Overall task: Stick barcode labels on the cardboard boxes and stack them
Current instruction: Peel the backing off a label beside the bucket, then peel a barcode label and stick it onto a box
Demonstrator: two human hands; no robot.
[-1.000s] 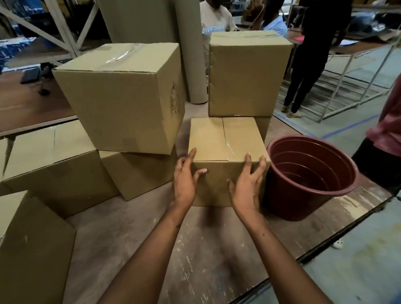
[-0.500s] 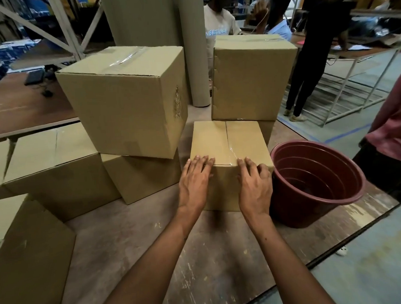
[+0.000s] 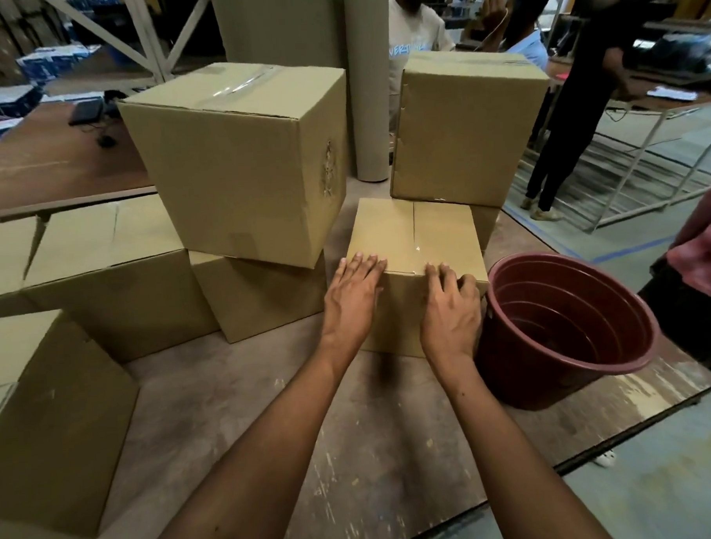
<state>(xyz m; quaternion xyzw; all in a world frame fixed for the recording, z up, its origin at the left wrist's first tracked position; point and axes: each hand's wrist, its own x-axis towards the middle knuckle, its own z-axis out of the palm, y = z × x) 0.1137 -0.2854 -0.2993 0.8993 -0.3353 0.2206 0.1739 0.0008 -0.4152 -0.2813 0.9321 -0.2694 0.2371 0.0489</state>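
Both hands rest on the small box at mid-table, fingers over its near top edge.

From the left: four boxes crowd that side, with one big box stacked askew on another. The left hand lies flat against the small box's front, fingers straight and together, tips on the top edge; the right hand curls its fingers over the same edge near the taped seam, likely to steady or draw the box close. Behind it one more box sits on another, partly hidden. One red bucket stands just right, touching or nearly so. No label shows.
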